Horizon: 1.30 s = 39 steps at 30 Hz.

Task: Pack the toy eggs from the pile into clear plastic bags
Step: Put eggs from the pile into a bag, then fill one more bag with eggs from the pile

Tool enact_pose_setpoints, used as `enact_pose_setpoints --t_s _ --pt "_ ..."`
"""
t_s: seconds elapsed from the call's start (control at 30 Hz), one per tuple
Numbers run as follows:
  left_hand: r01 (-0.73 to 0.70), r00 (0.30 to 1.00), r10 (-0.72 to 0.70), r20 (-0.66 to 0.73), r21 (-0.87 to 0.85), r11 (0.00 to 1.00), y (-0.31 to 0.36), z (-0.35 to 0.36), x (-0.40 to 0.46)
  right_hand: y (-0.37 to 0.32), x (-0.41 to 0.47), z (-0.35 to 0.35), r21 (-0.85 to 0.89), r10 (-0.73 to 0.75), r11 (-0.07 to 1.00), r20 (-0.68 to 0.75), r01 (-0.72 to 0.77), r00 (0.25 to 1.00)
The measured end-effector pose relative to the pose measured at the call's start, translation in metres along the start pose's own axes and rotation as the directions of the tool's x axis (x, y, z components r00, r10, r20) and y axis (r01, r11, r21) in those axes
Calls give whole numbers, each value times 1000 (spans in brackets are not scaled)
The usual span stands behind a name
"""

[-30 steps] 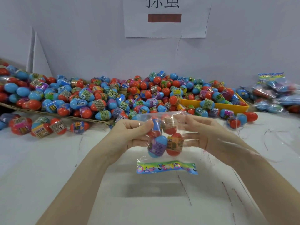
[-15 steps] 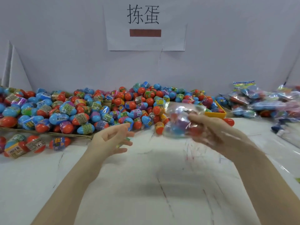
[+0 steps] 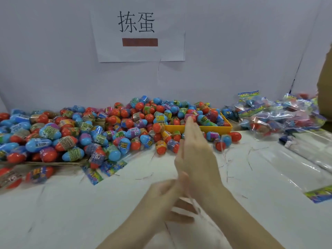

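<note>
From my remote seat I take the yellow plastic tray (image 3: 194,128) as my landmark. Far to its left, and spilling up over it, lies the pile of red-and-blue plastic toy eggs with printed wrappers (image 3: 86,133), with a few strays on the white counter (image 3: 89,212) in front. Nearer me than the tray, my left hand (image 3: 161,196) is blurred; its fingers look loosely curled and I cannot tell whether they pinch anything. My right hand (image 3: 195,155) stands edge-on just in front of the tray, fingers straight and pressed together, holding nothing I can see. To the right of the tray sit the filled clear plastic bags of eggs (image 3: 280,115), and nearer, flat empty clear bags with colourful printed headers (image 3: 309,159).

I judge the step in hand is fetching a fresh bag: reach right for one sheet only, peel it off the stack by its header, and open the mouth before going to the pile
</note>
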<state>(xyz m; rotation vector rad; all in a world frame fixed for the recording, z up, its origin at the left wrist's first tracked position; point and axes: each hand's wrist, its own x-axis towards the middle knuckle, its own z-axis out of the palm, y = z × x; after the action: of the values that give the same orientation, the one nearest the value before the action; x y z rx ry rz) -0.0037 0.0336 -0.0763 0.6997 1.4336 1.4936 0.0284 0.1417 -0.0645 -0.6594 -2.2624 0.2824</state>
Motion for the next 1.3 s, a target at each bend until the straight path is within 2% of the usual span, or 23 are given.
enact_pose_setpoints --t_s 0.1,0.23,0.3,0.37,0.4,0.43,0.5,0.67,0.73,0.77,0.8,0.83,0.87,0.9,0.93,0.97,1.03,1.07,1.13,1.17,1.23,1.27,1.3 --pt "-39 999 39 38 -5 999 -7 4 -4 -6 -5 4 -41 -76 996 27 77 997" --pt "-77 993 79 88 -23 997 3 -9 -6 -2 -2 -3 57 36 998 -12 -35 999" --pt "-89 994 90 57 -28 996 6 -15 -5 -2 3 -10 211 133 966 86 -149 987" --pt "-119 993 119 -1 6 993 7 -20 -4 2 10 -20 493 147 817 324 -299 935" --pt "-130 991 132 -28 40 991 8 -23 -4 4 13 -26 578 74 739 442 -347 894" --pt "-135 989 139 -48 70 988 9 -25 -4 7 15 -32 597 -34 723 534 -348 845" --pt "-143 986 154 -68 146 979 10 -30 -3 13 17 -36 570 -202 769 645 -288 737" --pt "-139 985 158 -64 235 962 7 -38 1 13 14 -30 600 -309 749 692 -281 652" --pt "-179 975 206 -89 245 953 7 -38 0 14 16 -34 617 -311 734 675 -282 669" --pt "-219 957 255 -141 234 947 6 -39 0 17 17 -37 629 -257 726 624 -278 738" --pt "-271 920 319 -228 219 937 4 -41 2 21 19 -40 628 -160 743 502 -231 850" --pt "-317 863 372 -341 208 925 4 -43 3 27 21 -44 563 -44 816 292 -135 955" --pt "-369 793 423 -438 208 906 3 -46 5 34 25 -48 399 33 915 76 -61 997" --pt "-402 723 464 -512 235 885 3 -49 6 41 28 -51 211 49 976 -1 -47 999" --pt "-422 663 501 -556 275 864 3 -50 6 48 30 -51 18 41 999 133 -44 990" --pt "-435 618 538 -573 320 842 2 -51 6 57 31 -51 -128 85 991 403 -36 911" --pt "-451 558 608 -565 408 794 -2 -52 6 71 32 -54 -252 199 968 722 -16 663" --pt "-457 531 640 -555 449 768 -3 -51 6 77 33 -59 -232 147 971 784 65 603" --pt "-455 499 675 -544 498 738 -5 -51 7 82 38 -72 -152 -86 958 652 241 754" --pt "-455 491 680 -544 506 733 -5 -51 7 81 44 -75 -140 -86 971 560 196 824" --pt "-463 483 686 -545 506 728 -5 -52 8 89 44 -80 -324 18 932 484 161 875" --pt "-469 477 687 -548 502 726 -5 -52 8 90 44 -80 -426 163 904 425 38 890" --pt "-474 474 685 -554 494 728 -5 -52 8 97 44 -84 -406 264 904 285 -133 922"
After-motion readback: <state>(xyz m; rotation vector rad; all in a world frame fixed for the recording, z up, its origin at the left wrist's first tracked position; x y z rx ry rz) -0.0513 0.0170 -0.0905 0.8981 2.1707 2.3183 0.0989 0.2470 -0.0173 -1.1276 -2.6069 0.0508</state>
